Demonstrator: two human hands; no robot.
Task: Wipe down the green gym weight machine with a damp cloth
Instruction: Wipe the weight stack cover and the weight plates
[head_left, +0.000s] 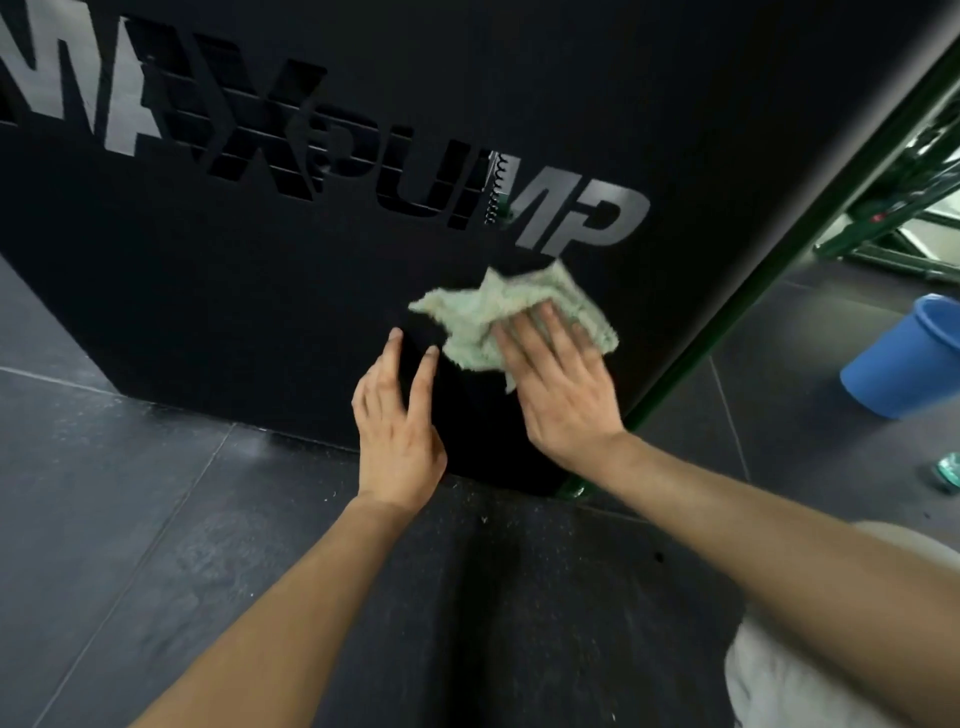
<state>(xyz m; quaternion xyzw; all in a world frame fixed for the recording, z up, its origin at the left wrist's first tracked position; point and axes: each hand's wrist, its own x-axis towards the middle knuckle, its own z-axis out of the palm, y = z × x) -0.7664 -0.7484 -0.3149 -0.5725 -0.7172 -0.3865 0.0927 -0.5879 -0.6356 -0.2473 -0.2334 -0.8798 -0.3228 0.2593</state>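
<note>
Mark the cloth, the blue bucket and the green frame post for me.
cloth (470, 332): head view, crumpled middle left of the fingers.
blue bucket (904, 364): head view, outer side wall.
green frame post (727, 322): head view, mid-length.

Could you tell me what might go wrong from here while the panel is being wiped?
The cloth under the right hand is just below the cut-out letters; it could snag on their edges. The left hand braces on the panel and may leave fresh smears.
</note>
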